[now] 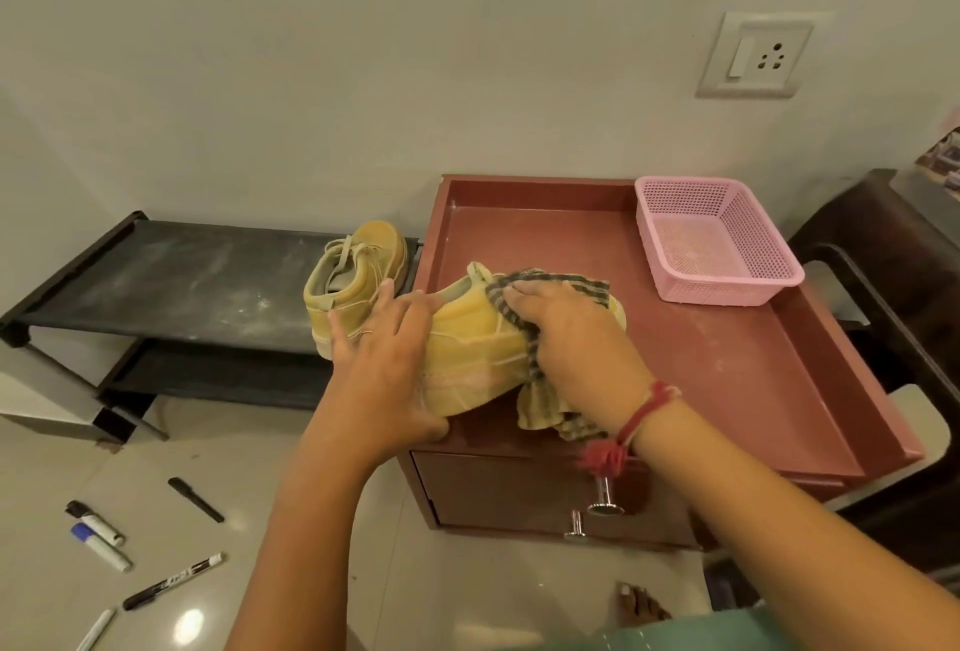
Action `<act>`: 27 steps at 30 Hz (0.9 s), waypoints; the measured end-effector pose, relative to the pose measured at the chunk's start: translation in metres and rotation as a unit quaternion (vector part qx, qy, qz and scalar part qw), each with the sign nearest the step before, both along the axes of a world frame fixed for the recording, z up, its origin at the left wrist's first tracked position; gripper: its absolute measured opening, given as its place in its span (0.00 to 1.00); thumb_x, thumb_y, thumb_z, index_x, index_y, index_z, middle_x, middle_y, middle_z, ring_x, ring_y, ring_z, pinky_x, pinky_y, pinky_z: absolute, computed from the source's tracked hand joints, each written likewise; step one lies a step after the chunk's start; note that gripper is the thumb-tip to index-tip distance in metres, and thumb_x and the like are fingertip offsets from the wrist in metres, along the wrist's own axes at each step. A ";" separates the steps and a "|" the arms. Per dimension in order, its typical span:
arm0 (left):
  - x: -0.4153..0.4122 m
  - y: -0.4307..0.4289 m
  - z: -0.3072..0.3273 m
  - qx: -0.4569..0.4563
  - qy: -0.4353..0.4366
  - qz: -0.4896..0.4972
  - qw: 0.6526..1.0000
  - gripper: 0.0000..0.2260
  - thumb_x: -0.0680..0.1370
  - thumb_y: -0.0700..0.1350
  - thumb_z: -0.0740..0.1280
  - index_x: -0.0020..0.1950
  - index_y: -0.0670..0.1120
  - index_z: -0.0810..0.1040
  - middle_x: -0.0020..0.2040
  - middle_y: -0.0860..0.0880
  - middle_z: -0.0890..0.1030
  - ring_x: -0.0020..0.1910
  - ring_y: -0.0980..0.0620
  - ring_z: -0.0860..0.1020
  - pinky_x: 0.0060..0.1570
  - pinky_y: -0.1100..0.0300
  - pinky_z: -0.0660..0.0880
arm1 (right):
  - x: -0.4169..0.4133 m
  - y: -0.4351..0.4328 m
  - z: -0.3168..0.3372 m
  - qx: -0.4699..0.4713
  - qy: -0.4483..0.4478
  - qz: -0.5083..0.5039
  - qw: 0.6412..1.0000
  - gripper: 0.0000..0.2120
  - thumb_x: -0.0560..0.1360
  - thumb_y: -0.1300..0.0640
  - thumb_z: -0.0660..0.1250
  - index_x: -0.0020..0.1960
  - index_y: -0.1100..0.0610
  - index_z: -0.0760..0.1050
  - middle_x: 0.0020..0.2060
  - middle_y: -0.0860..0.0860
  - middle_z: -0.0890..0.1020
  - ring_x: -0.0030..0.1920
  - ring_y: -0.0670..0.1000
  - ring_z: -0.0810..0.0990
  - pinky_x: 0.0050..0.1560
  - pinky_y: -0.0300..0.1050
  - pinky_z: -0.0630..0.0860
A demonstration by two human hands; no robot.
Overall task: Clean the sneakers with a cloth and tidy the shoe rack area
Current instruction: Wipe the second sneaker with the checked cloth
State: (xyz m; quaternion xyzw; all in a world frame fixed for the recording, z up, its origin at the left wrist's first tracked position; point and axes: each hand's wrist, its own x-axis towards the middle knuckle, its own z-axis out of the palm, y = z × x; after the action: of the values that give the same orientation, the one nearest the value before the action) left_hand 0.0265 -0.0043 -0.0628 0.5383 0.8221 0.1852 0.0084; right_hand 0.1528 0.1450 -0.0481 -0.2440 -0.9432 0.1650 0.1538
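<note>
A tan sneaker (475, 354) lies on its side on the reddish-brown cabinet top (727, 364). My left hand (389, 354) grips its heel end. My right hand (576, 338) presses a striped cloth (550, 406) against the sneaker's upper, and part of the cloth hangs below my wrist. The second tan sneaker (353, 276) stands upright at the right end of the black shoe rack (176, 281), just behind my left hand. The rack's top shelf looks dusty.
A pink plastic basket (717, 240) sits at the cabinet's back right. Several markers (98, 536) and pens (195, 500) lie scattered on the tiled floor at the lower left. A dark chair (893, 287) stands right of the cabinet. Metal drawer knobs (602, 500) stick out below.
</note>
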 end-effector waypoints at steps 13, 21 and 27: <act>-0.001 0.002 -0.002 0.004 0.019 0.010 1.000 0.42 0.63 0.50 0.77 0.71 0.52 0.57 0.72 0.53 0.62 0.78 0.47 0.45 0.69 0.34 0.37 | 0.004 -0.044 0.002 -0.031 0.005 0.134 0.990 0.28 0.70 0.70 0.56 0.68 0.54 0.70 0.69 0.50 0.70 0.69 0.50 0.65 0.73 0.44 0.50; 0.001 0.003 -0.001 -0.008 0.033 0.000 0.999 0.44 0.61 0.49 0.77 0.70 0.55 0.55 0.73 0.53 0.61 0.78 0.48 0.44 0.68 0.34 0.38 | 0.008 -0.040 0.004 -0.011 -0.002 0.072 0.997 0.31 0.73 0.71 0.56 0.73 0.52 0.61 0.72 0.47 0.62 0.72 0.50 0.59 0.68 0.35 0.42; -0.004 -0.003 0.002 0.003 -0.007 0.004 1.000 0.45 0.60 0.47 0.76 0.70 0.60 0.54 0.71 0.58 0.61 0.78 0.49 0.43 0.68 0.33 0.35 | 0.019 0.030 0.006 0.000 -0.010 -0.024 1.000 0.24 0.73 0.64 0.63 0.67 0.51 0.70 0.68 0.49 0.70 0.68 0.51 0.67 0.67 0.40 0.59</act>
State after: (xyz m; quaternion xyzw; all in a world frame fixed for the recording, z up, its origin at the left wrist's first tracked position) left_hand 0.0226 -0.0074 -0.0611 0.5335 0.8238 0.1913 0.0122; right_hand 0.1717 0.1754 -0.0421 -0.2686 -0.9384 0.1589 0.1481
